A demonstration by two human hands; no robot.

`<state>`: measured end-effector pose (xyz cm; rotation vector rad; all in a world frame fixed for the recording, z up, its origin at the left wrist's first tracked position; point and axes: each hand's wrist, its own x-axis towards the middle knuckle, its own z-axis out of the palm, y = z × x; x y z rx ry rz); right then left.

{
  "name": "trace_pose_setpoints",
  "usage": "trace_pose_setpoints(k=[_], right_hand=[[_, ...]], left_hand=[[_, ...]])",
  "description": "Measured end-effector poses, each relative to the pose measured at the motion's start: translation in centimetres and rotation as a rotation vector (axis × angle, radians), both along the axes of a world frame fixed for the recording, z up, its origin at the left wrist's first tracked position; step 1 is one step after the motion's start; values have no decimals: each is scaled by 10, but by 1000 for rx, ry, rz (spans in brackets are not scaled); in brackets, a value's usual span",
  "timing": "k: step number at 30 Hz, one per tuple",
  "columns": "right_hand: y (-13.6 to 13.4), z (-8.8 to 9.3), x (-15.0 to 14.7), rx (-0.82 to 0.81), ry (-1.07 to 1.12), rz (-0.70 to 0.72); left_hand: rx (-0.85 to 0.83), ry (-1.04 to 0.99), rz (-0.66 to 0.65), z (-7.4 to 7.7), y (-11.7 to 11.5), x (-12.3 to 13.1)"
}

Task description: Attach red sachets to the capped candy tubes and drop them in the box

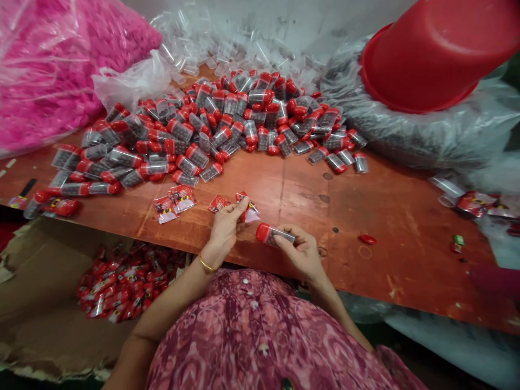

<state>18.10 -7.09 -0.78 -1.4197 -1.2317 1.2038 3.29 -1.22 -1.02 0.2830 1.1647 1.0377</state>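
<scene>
My left hand, with a gold bangle at the wrist, pinches a small red printed card above the front of the table. In my right hand lies a clear plastic tube with a red cap, its capped end pointing left toward my left hand. Dark contents show through the tube's wall. Beside my left hand one more red card rests on the wood, and further left is a small group of printed cards.
A large heap of red-capped tubes covers the table's back. Bags of pink pieces and dark pieces flank it; a red bucket sits upside down at right. Below left, a cardboard box holds red packed pieces. A red cap lies right.
</scene>
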Motion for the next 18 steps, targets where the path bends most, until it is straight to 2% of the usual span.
trace_pose_setpoints(k=[7,13,15,18], right_hand=[[3,2,-5,-48,81,-8],[7,-12,-6,-180,191,-86],[8,-16,-8,-150,197,-128],[10,-16,-13,-65,122,-116]], left_hand=[[-9,18,11,9,-3,7],[43,1,9,9,-8,10],[69,-3,-1,8,-10,11],[122,8,18,5,-11,13]])
